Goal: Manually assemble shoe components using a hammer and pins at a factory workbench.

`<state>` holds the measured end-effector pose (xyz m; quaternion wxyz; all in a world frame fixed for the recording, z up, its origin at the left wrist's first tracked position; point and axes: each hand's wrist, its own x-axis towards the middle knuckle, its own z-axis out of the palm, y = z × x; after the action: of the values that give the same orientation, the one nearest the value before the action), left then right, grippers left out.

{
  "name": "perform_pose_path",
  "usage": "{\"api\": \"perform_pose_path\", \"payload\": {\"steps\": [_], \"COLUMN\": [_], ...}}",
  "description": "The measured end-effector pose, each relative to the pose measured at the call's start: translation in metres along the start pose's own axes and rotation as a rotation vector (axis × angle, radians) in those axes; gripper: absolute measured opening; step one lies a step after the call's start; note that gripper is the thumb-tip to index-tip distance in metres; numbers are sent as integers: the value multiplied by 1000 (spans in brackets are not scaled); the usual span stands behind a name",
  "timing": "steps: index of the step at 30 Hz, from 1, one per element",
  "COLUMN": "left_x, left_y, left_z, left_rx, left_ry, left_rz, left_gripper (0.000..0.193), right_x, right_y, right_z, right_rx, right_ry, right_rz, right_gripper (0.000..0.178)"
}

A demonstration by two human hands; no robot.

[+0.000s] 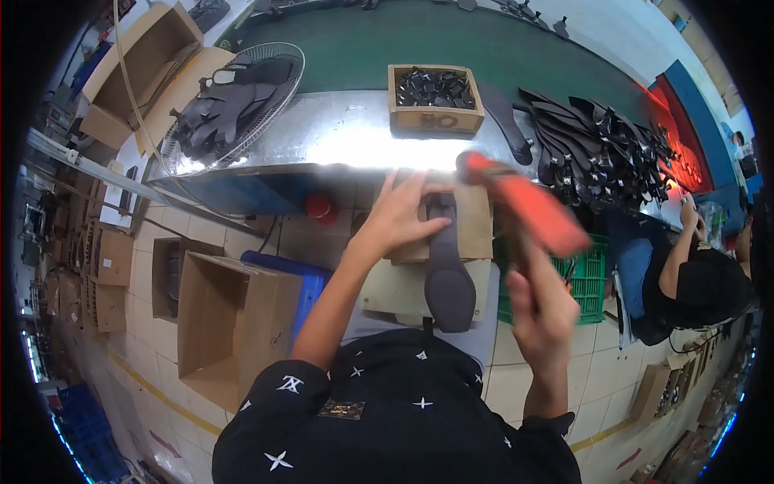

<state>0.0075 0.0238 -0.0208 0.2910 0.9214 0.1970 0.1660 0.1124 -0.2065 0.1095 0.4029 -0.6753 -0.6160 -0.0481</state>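
Observation:
A dark grey insole [451,286] lies lengthwise in front of me, its wide end toward my body and its narrow end on a wooden block. My left hand [401,214] holds its narrow end against the block. The thumb rests on the insole and the other fingers spread beyond it. Whether a small part sits under those fingers, I cannot tell. My right hand [546,315] is closed round the handle of a hammer [536,206] with a red-orange head. The hammer is raised to the right of the insole and blurred by motion.
Ahead on the metal bench stands a wooden box [438,119] of small dark pieces. A wire basket [234,105] of dark insoles is at left, another heap [601,149] at right. A green crate [592,278] and cardboard boxes [214,323] flank me. Another person [685,274] sits at right.

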Motion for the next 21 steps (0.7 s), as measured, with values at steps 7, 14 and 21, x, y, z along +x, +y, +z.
{"api": "perform_pose_path", "payload": {"steps": [7, 14, 21], "left_x": [-4, -44, -103], "left_y": [7, 52, 120], "left_z": [1, -28, -63], "left_rx": [29, -471, -1132], "left_ry": [4, -23, -148], "left_rz": [14, 192, -71], "left_gripper": [60, 25, 27], "right_x": [-22, -8, -3], "right_y": [25, 26, 61], "right_z": [38, 24, 63], "right_rx": [107, 73, -258], "right_ry": [-13, 32, -361], "right_rz": [73, 179, -171], "right_gripper": [50, 49, 51]}}
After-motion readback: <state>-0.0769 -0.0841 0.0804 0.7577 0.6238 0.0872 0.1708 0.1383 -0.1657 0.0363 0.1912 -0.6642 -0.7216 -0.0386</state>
